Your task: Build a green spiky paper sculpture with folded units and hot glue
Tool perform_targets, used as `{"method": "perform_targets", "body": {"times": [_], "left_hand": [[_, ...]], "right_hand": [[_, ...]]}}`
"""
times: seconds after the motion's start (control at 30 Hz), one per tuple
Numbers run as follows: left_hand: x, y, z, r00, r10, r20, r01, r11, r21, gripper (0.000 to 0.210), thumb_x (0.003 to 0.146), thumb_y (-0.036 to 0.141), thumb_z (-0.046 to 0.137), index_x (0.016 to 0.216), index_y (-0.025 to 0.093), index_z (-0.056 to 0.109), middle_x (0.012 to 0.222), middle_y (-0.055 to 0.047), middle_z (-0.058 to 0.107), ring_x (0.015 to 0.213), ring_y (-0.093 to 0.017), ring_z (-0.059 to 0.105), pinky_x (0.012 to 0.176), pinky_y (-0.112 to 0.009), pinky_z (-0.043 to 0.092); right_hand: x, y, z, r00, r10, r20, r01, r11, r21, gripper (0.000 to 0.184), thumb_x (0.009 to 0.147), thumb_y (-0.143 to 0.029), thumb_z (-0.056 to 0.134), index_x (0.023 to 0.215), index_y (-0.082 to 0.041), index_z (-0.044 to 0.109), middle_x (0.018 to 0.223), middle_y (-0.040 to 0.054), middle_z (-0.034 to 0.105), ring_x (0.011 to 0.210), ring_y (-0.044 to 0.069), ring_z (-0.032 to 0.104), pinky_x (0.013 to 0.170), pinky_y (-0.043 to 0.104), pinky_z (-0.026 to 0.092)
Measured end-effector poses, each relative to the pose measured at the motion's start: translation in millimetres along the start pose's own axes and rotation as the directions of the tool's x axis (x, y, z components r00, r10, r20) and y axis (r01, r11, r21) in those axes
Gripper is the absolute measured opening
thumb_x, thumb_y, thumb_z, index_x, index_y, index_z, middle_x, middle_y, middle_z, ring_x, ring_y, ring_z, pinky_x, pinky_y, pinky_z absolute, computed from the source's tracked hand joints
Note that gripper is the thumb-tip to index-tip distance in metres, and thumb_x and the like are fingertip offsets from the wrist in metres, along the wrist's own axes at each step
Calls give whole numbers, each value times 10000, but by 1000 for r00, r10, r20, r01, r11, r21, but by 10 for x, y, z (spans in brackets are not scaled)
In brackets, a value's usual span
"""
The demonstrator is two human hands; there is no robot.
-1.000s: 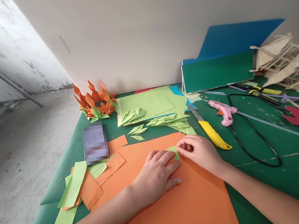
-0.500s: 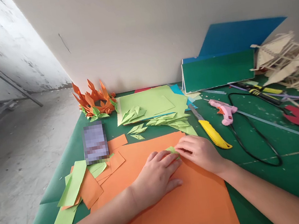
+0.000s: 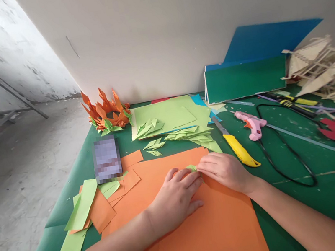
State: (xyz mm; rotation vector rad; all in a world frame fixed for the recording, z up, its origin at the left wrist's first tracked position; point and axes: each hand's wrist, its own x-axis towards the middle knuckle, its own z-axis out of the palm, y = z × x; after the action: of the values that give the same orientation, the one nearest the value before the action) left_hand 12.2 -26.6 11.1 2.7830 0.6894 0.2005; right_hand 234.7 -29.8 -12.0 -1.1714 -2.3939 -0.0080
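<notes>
A small piece of green paper [image 3: 191,167] lies on the large orange sheet [image 3: 209,229], mostly covered by my fingers. My left hand [image 3: 180,193] rests palm down on the orange sheet, fingers stretched out, with the fingertips at the green piece. From the right, my right hand [image 3: 222,172] pinches the edge of that piece with fingers pressed together. Beyond my hands lie several folded green paper leaves [image 3: 196,133], some in a heap and some loose [image 3: 154,144].
An orange and green folded-paper ring [image 3: 106,114] stands at the far left. Paper strips [image 3: 81,203] and a blurred dark rectangle [image 3: 106,158] lie left. To the right are a yellow utility knife [image 3: 237,148] with its blade out, a pink glue gun [image 3: 252,124] with its cord, and a wooden model [image 3: 327,70].
My right hand's fingers have shifted slightly and drawn closer together at the green piece. My left hand stays almost in place.
</notes>
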Motion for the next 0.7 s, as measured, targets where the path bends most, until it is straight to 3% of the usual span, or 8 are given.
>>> {"method": "perform_targets", "body": {"times": [0.3,0.7], "left_hand": [[-8,-20,-8,997,-72,-21,73,997,20,427,904,449,531,1275,239,558,1403,-142,455,1172,-300,511,999,-480,376],[-1,-40,-33,998,-54,-26,54,999,3,444,888,474,551,1270,246,563,1410,-148,464,1255,-329,432,984,-491,367]], "right_hand": [[15,8,-20,999,26,35,-27,999,26,339,1005,-222,381,895,-192,700,849,66,687,785,165,597,691,280,461],[15,45,-5,998,25,52,-29,997,67,280,989,-195,421,939,-202,696,867,56,685,796,166,593,705,279,460]]}}
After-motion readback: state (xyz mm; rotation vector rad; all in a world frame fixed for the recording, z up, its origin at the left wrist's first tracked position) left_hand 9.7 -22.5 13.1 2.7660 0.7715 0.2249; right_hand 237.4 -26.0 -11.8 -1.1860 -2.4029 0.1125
